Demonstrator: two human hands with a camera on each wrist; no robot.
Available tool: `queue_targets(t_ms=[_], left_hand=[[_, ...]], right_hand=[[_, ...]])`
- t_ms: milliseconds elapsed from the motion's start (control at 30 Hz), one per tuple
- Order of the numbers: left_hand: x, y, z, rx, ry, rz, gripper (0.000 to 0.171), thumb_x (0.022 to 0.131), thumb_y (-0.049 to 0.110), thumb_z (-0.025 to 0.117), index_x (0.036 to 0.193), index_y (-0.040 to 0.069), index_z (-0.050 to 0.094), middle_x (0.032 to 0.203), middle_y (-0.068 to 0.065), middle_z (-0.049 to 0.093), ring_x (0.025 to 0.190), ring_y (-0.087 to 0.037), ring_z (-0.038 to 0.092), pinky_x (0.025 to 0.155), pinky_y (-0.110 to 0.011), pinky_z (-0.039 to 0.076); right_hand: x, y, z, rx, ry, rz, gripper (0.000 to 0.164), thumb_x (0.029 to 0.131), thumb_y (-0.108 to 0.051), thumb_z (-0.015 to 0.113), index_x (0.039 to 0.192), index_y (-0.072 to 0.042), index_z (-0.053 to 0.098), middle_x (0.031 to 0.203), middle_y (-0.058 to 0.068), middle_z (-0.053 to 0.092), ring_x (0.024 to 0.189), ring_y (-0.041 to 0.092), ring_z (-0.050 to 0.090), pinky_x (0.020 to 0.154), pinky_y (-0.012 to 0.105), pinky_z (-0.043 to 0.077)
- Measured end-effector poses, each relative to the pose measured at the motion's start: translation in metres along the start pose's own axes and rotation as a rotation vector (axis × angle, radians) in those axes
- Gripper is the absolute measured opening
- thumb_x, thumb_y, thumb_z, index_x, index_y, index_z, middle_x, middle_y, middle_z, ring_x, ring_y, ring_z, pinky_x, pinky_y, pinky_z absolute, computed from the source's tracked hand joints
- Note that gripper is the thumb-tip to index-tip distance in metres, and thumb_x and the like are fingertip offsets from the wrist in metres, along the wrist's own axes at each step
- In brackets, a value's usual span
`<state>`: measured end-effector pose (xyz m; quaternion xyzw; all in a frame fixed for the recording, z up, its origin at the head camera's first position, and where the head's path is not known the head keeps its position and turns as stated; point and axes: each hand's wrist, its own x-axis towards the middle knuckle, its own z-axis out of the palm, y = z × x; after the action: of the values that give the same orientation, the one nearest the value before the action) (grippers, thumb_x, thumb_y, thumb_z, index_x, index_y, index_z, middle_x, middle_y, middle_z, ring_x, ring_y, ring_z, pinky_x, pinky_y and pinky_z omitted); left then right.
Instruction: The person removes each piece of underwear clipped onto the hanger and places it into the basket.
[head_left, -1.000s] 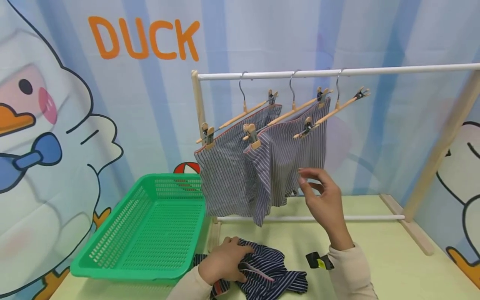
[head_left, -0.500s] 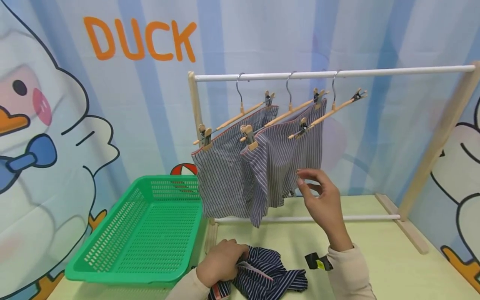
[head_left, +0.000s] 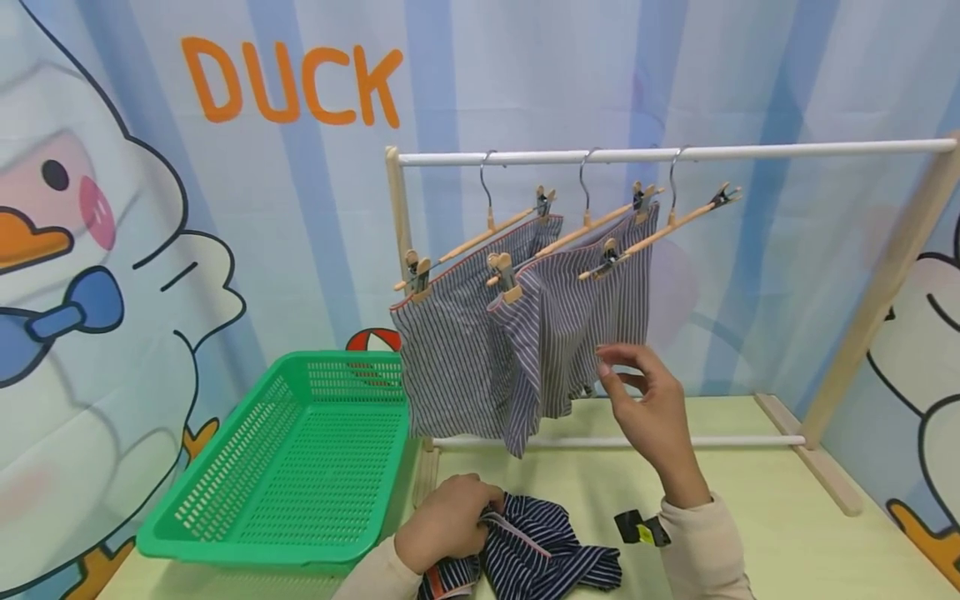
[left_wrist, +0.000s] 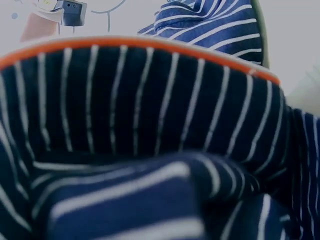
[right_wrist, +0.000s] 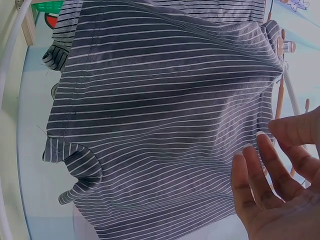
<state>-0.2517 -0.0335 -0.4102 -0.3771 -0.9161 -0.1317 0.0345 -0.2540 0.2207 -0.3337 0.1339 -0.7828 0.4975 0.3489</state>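
Navy shorts with white stripes [head_left: 551,546] lie crumpled on the table, and my left hand [head_left: 450,518] grips them by a fold at their left side. Up close in the left wrist view, the shorts [left_wrist: 150,105] show an orange-edged waistband. My right hand [head_left: 651,408] is raised in front of the rack with fingers loosely bent, holding nothing. Beside it hang grey striped shorts [head_left: 566,342], clipped at the waist. In the right wrist view, my right hand's fingers [right_wrist: 272,167] overlap that cloth. A bare clip hanger [head_left: 660,236] hangs above my right hand.
A white rail [head_left: 787,151] on a wooden frame carries the hangers, including another pair of striped shorts [head_left: 450,367] at the left. A green basket [head_left: 270,546] stands left of the rack. A black strap piece [head_left: 637,528] sits by my right sleeve.
My left hand has drawn its fingers in on the navy shorts and shifted the fold slightly, showing more of the orange-edged part. My right hand has stayed nearly still.
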Motion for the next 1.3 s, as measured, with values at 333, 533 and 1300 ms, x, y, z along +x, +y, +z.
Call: queue_targets(t_ms=[333, 533, 1300], left_hand=[[-0.001, 0.000, -0.002, -0.057, 0.080, 0.030, 0.022, 0.074, -0.001, 0.069, 0.086, 0.016, 0.074, 0.079, 0.003, 0.070, 0.068, -0.006, 0.051, 0.062, -0.019, 0.043], [0.000, 0.001, -0.005, -0.101, 0.116, 0.037, 0.022, 0.077, -0.003, 0.066, 0.086, 0.016, 0.073, 0.076, 0.002, 0.066, 0.065, -0.004, 0.044, 0.060, -0.018, 0.039], [0.002, 0.007, -0.017, -0.153, 0.239, 0.019, 0.024, 0.078, -0.001, 0.064, 0.093, 0.013, 0.077, 0.085, -0.003, 0.066, 0.073, -0.009, 0.055, 0.063, -0.020, 0.047]], right_hand=[[-0.003, 0.004, 0.001, -0.068, -0.064, -0.031, 0.020, 0.097, -0.007, 0.062, 0.116, -0.003, 0.066, 0.118, 0.010, 0.067, 0.101, -0.009, 0.056, 0.088, 0.008, 0.047], [-0.004, 0.005, 0.001, -0.155, -0.146, -0.056, 0.021, 0.098, -0.009, 0.062, 0.118, -0.006, 0.065, 0.117, 0.007, 0.067, 0.105, 0.014, 0.063, 0.088, 0.021, 0.053], [-0.004, 0.003, 0.000, -0.198, -0.363, -0.054, 0.024, 0.098, -0.012, 0.062, 0.122, -0.007, 0.064, 0.116, 0.008, 0.068, 0.104, 0.021, 0.065, 0.088, 0.038, 0.057]])
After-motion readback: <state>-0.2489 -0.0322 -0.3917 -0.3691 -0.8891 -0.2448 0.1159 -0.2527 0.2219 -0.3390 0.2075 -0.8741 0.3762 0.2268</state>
